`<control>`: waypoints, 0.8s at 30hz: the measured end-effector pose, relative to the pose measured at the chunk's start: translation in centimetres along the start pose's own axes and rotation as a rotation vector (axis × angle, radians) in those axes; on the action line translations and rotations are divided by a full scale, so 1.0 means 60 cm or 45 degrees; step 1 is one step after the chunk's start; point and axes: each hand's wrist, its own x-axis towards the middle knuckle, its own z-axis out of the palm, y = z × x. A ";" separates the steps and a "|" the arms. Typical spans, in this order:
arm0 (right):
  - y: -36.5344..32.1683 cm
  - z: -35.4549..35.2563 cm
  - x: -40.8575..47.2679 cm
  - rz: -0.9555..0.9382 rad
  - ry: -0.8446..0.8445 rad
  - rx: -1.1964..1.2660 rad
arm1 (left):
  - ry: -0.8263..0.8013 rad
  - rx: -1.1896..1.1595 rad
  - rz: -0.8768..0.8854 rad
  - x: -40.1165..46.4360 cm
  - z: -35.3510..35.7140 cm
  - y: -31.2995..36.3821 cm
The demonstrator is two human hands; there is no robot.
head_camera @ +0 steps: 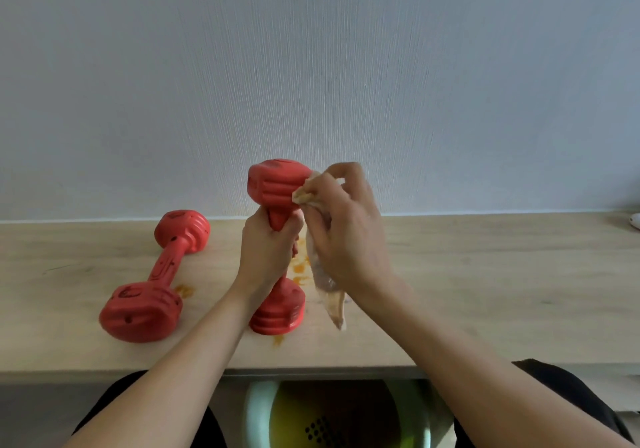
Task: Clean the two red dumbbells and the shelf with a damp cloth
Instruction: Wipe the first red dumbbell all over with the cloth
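One red dumbbell stands upright on the wooden shelf, its lower head resting on the surface. My left hand grips its handle. My right hand holds a pale damp cloth pressed against the right side of the upper head, with the cloth's tail hanging down. A second red dumbbell lies flat on the shelf to the left, apart from both hands. Orange stains mark the wood between and below the dumbbells.
A grey-blue wall rises directly behind the shelf. Below the shelf's front edge sits a pale green basin with a yellow inside. A small white object shows at the far right edge.
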 end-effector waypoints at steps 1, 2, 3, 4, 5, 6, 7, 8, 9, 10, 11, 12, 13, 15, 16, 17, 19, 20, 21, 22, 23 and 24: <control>0.002 0.002 0.001 0.021 0.004 0.011 | -0.008 -0.003 0.000 -0.001 0.000 0.000; 0.006 0.002 0.001 0.046 -0.001 0.041 | -0.025 -0.018 -0.002 -0.001 0.000 0.000; 0.010 0.003 0.001 0.069 -0.011 0.074 | -0.043 -0.041 -0.005 -0.001 -0.001 0.000; 0.015 0.004 0.001 0.089 -0.023 0.100 | -0.058 -0.060 -0.010 0.000 -0.002 0.000; 0.019 0.006 0.001 0.112 -0.030 0.127 | -0.066 -0.069 -0.014 0.001 -0.003 0.000; 0.023 0.008 0.003 0.139 -0.031 0.150 | -0.064 -0.068 -0.019 0.002 -0.004 0.000; 0.027 0.010 0.005 0.173 -0.028 0.166 | -0.057 -0.064 -0.027 0.002 -0.006 0.000; 0.031 0.011 0.007 0.210 -0.019 0.172 | -0.051 -0.063 -0.035 0.002 -0.006 0.001; 0.034 0.012 0.008 0.234 -0.010 0.172 | -0.045 -0.065 -0.041 0.001 -0.008 0.002; 0.034 0.012 0.008 0.235 -0.002 0.162 | -0.042 -0.072 -0.047 0.000 -0.008 0.003; 0.031 0.013 0.007 0.212 0.005 0.144 | -0.040 -0.082 -0.050 -0.001 -0.009 0.003; 0.024 0.013 0.006 0.172 0.008 0.119 | -0.035 -0.095 -0.046 -0.001 -0.011 0.004; 0.018 0.015 0.005 0.131 0.008 0.089 | -0.029 -0.106 -0.037 -0.001 -0.010 0.005; 0.014 0.016 0.007 0.099 0.007 0.063 | -0.015 -0.111 -0.024 -0.002 -0.010 0.006; 0.017 0.016 0.009 0.124 0.001 0.077 | -0.014 -0.113 -0.025 -0.002 -0.010 0.006; 0.023 0.016 0.011 0.168 -0.009 0.106 | -0.017 -0.115 -0.029 -0.001 -0.010 0.004; 0.040 0.012 0.016 0.279 -0.030 0.170 | -0.049 -0.113 -0.028 -0.002 -0.009 0.002; 0.047 0.011 0.018 0.328 -0.036 0.196 | -0.079 -0.098 -0.011 -0.003 -0.009 0.001; 0.053 0.011 0.021 0.370 -0.045 0.217 | -0.113 -0.081 0.015 -0.005 -0.008 0.000; 0.058 0.011 0.024 0.404 -0.054 0.237 | -0.144 -0.070 0.038 -0.007 -0.007 0.000; 0.062 0.011 0.026 0.435 -0.057 0.262 | -0.168 -0.068 0.048 -0.008 -0.006 0.000; 0.063 0.011 0.026 0.456 -0.056 0.297 | -0.180 -0.073 0.049 -0.008 -0.007 0.000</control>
